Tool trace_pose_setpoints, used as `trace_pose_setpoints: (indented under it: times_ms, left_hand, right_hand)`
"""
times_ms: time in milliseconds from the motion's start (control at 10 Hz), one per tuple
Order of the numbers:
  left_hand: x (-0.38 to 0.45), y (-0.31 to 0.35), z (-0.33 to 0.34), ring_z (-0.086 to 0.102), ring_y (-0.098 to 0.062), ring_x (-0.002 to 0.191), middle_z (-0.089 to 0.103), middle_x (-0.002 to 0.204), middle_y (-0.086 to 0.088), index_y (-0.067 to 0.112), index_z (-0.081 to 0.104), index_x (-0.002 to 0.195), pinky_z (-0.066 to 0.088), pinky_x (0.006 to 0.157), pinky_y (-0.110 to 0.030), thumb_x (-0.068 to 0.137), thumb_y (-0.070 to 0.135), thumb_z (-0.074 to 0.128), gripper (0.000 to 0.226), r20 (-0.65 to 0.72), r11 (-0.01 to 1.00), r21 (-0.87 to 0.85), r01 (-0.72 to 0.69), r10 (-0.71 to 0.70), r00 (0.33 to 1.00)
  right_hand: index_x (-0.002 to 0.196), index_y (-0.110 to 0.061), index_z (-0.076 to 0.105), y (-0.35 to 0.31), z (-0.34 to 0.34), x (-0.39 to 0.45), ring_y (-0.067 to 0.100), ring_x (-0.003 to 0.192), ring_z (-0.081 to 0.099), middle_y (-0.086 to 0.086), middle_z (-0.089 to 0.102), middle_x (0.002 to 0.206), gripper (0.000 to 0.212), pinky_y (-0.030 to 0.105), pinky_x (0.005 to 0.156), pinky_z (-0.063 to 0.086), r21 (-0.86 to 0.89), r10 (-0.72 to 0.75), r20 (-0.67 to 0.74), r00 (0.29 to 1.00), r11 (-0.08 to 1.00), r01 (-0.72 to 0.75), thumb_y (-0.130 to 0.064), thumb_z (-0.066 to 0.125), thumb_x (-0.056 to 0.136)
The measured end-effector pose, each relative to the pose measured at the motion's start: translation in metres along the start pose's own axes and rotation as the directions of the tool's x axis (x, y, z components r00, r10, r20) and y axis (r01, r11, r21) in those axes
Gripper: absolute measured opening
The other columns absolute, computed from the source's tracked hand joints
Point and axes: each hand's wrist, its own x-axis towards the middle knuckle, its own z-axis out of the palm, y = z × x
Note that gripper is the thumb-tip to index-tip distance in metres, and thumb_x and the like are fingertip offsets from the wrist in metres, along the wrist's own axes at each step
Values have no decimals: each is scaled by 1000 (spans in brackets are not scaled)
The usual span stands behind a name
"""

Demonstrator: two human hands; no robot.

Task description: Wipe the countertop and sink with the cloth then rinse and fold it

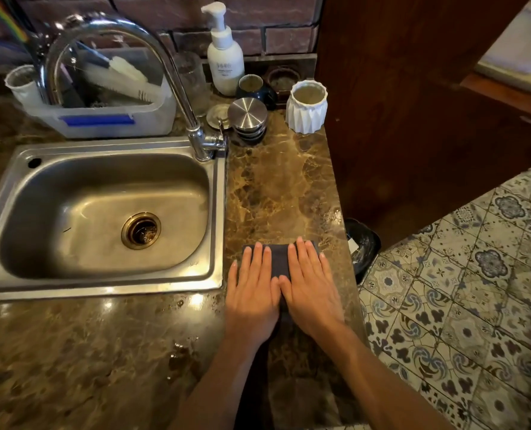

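Note:
A dark grey cloth (279, 259) lies flat and folded on the brown marble countertop (276, 187), to the right of the steel sink (102, 212). My left hand (253, 293) and my right hand (312, 290) press palm-down on the cloth side by side, fingers straight and pointing away from me. Most of the cloth is hidden under my hands; only a strip between them and its far edge show. The sink basin looks wet, with a brass drain (141, 231) at its middle. The curved chrome faucet (177, 88) stands at the sink's back right corner.
Behind the cloth stand a white ribbed cup (307, 110), stacked steel lids (248, 117), a dark mug (251, 86) and a soap pump bottle (225, 57). A plastic tub with brushes (102, 97) sits behind the sink. A black bin (363, 246) stands on the patterned tile floor beside the counter's right edge.

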Motion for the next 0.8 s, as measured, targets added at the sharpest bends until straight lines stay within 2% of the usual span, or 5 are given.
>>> trace_pose_setpoints:
  times_ms: [200, 400, 600, 700, 800]
  left_hand:
    - [62, -28, 12, 28, -24, 151, 33, 162, -10, 7, 35, 154, 36, 115, -51, 105, 24, 42, 52, -39, 999, 4, -45, 45, 998]
    - [96, -35, 17, 26, -24, 152, 31, 163, -10, 8, 34, 155, 35, 115, -51, 105, 25, 38, 52, -37, 997, 62, -40, 42, 998]
    - [102, -36, 18, 19, -22, 154, 24, 166, -7, 13, 26, 158, 26, 121, -49, 106, 32, 24, 55, 105, 995, 95, -26, 16, 994]
    - [111, -40, 10, 25, -22, 152, 25, 165, -5, 16, 25, 158, 19, 121, -46, 104, 41, 22, 60, 196, 994, 105, 8, -28, 980]
    - [115, -37, -13, 14, -24, 155, 10, 168, -8, 18, 15, 160, 15, 125, -47, 100, 51, 22, 69, 228, 995, 35, 97, -103, 968]
  right_hand:
    - [156, -7, 5, 2, -5, 60, 24, 155, 2, 12, 6, 167, 62, 44, 126, 8, -20, 18, -16, 1000, 1000, -18, -36, 15, 103]
    - [158, -10, -1, 3, -11, 93, 20, 155, -7, 8, -5, 167, 63, 42, 126, 3, -15, 33, -21, 999, 999, -33, -36, 11, 102]
    - [158, -11, 1, 2, -14, 94, 20, 155, -5, 7, -4, 167, 63, 39, 124, -3, -27, 46, 5, 999, 999, -46, -39, 14, 103]
    - [159, -11, -2, -2, -26, 103, 22, 155, -9, 7, -7, 168, 70, 42, 123, -11, -69, 45, 71, 996, 997, -40, -44, 0, 98]
    - [160, -12, -2, -6, -53, 104, 24, 155, -9, 7, -8, 169, 81, 47, 119, -11, -34, 79, 60, 995, 996, -77, -49, -13, 88]
